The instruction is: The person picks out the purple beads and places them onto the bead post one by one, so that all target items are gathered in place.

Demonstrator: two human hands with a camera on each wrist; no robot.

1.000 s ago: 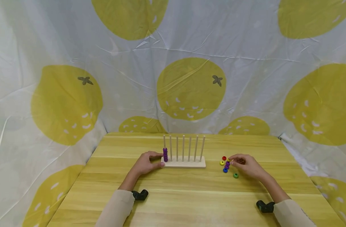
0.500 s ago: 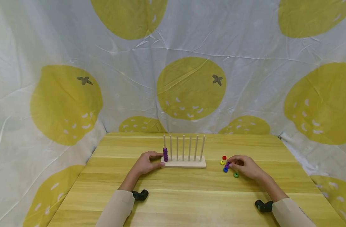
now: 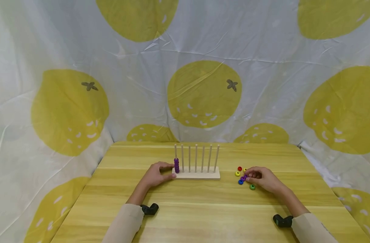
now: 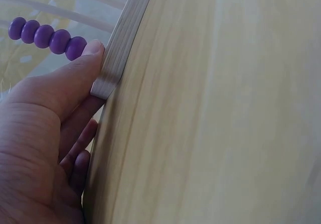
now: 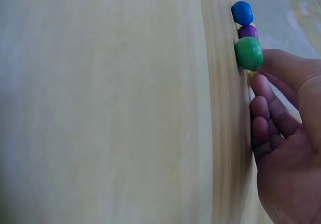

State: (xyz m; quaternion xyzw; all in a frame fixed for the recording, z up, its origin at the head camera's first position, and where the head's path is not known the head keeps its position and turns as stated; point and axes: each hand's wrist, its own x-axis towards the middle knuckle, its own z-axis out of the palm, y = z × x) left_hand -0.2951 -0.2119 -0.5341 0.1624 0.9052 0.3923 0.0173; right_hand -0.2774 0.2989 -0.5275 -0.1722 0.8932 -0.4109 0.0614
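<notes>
My left hand (image 3: 155, 174) grips the left end of a wooden peg stand (image 3: 197, 175), with the thumb at the front of its base. Purple beads (image 3: 176, 165) are stacked on the stand's leftmost peg; the other pegs are bare. In the left wrist view the thumb (image 4: 75, 78) lies close to the lowest bead. To the right, my right hand (image 3: 265, 179) pinches a purple bead (image 3: 246, 176) between thumb and fingertips, low at the table. Another purple bead (image 3: 243, 179) sits right beside it. From the right wrist, a green bead (image 5: 249, 53) partly covers the fingertips.
Loose beads lie around the right fingertips: red (image 3: 239, 168), yellow (image 3: 237, 173), a second yellow bead (image 3: 245, 169), blue (image 3: 240, 182) and green (image 3: 252, 187). They rest on a wooden table (image 3: 185, 216). A lemon-print cloth (image 3: 263, 101) hangs behind the table.
My right fingers have moved slightly down from beside the back yellow bead to the purple beads, and one purple bead has shifted slightly right. The left hand keeps its place on the stand.
</notes>
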